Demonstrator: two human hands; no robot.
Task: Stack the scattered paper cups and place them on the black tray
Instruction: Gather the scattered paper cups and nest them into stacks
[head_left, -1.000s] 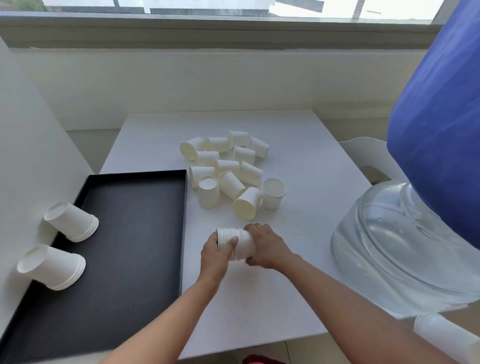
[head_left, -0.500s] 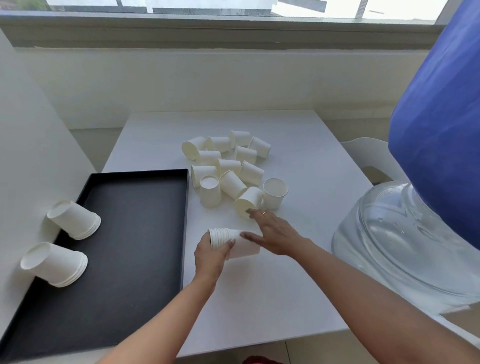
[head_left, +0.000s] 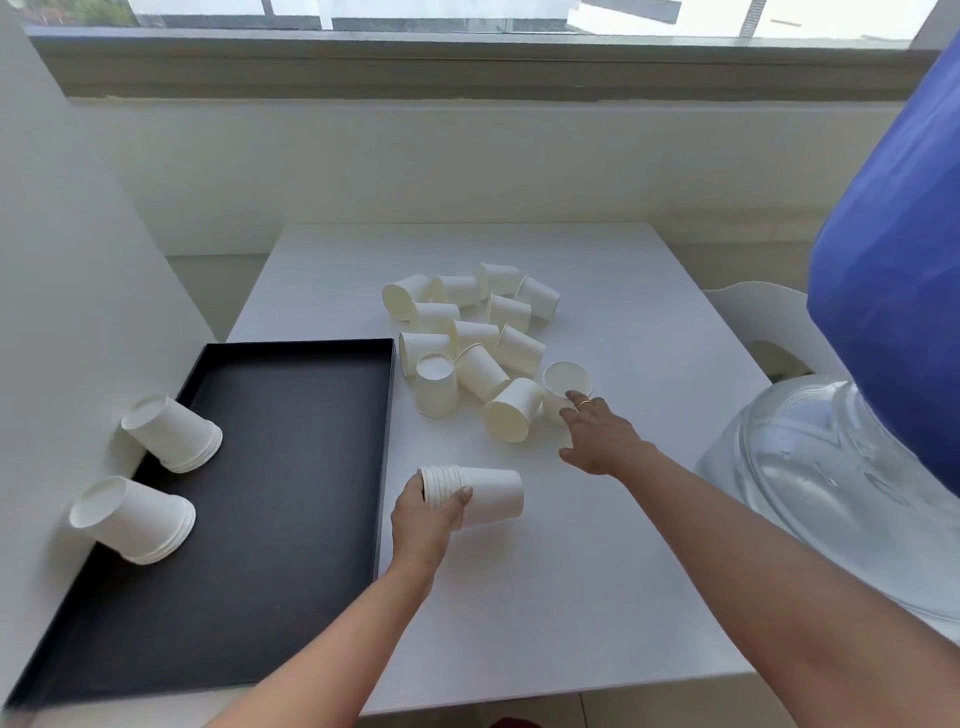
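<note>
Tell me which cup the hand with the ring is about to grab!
On the white table, find the heap of paper cups. At its right edge, just past the right hand, one cup stands upright, mouth up; its neighbours lie sideways or stand upside down.

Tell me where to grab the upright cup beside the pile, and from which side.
Grip the upright cup by its wall just under the rim, from its near right side, where the right hand is. It stands mouth up, and a tipped cup crowds its left.
</note>
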